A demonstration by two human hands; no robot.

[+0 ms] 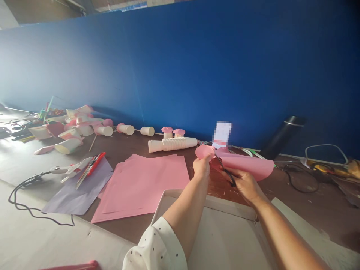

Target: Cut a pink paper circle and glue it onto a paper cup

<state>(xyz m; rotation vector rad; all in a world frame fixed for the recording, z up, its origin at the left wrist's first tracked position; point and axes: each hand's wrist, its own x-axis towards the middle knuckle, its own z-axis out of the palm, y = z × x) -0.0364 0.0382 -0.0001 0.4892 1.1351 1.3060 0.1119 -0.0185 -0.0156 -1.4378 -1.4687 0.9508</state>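
My left hand (pixel 203 165) grips one side of a pink paper sheet (pixel 247 165), where a rounded flap curls up above the fingers. In my right hand (pixel 245 183) is a pair of black-handled scissors (pixel 229 174), its blades at the paper between my two hands. The rest of the sheet bends out to the right, behind and above the right hand. Just left of my left hand, a long stack of white paper cups (pixel 174 144) lies on its side. A pile of flat pink paper sheets (pixel 146 183) rests on the brown table.
A glue gun (pixel 71 168) and a red cutter knife (pixel 94 165) lie on grey paper (pixel 81 191). Cups with pink paper (pixel 81 125) crowd the far left. A dark bottle (pixel 284 137) stands by the blue partition (pixel 180 67). A white box lid (pixel 225 232) lies beneath my forearms.
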